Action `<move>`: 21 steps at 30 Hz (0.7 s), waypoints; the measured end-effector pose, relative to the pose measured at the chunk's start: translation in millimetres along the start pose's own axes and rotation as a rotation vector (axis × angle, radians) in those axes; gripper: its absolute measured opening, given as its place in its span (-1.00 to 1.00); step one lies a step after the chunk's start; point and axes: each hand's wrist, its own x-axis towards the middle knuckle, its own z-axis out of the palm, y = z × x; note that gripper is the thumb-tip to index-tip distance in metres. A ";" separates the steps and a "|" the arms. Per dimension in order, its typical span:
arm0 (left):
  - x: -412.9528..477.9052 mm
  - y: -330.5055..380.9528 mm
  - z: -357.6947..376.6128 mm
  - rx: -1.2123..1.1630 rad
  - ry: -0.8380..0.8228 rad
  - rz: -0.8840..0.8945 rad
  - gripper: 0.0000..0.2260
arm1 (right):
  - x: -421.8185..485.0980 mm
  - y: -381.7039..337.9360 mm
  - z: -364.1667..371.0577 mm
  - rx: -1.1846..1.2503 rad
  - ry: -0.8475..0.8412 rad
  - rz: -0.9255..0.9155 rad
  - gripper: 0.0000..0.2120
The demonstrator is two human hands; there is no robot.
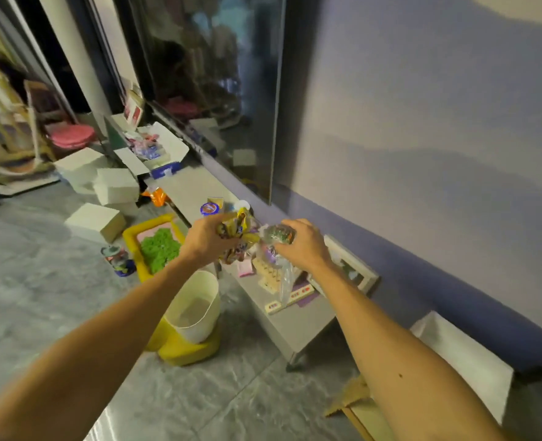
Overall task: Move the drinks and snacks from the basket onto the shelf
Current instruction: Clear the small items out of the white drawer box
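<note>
My left hand (207,238) grips a bunch of yellow snack packets (242,232) above the low grey shelf (298,329). My right hand (304,243) is closed on a clear plastic bag (282,275) with a green-patterned snack at its top, and the bag hangs down over the shelf. Both hands are close together, almost touching. Below them on the floor stands the cream basket (196,303), whose visible inside looks bare. A blue-lidded cup (210,208) and a small yellow carton (216,202) stand on the shelf behind my hands.
A picture frame (355,265) leans on the purple wall, with flat boards and cards on the shelf beneath my hands. A yellow tray of green stuff (160,249), white boxes (98,218) and a yellow object under the basket lie on the tiled floor. A large dark screen hangs above.
</note>
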 end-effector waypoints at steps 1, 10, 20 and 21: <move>-0.6 -18.4 -11.8 0.006 0.008 -0.030 -0.46 | 6.7 -17.8 15.1 0.007 -0.021 -0.030 -0.41; 12.9 -157.8 -59.9 0.047 0.049 -0.259 -0.43 | 92.5 -84.3 156.6 0.015 -0.257 -0.139 -0.43; 63.8 -295.2 4.9 0.020 -0.080 -0.583 -0.50 | 168.2 -50.0 326.6 0.012 -0.474 -0.036 -0.41; 66.8 -309.8 16.5 0.005 -0.096 -0.610 -0.49 | 172.7 -43.8 342.6 0.004 -0.494 -0.016 -0.40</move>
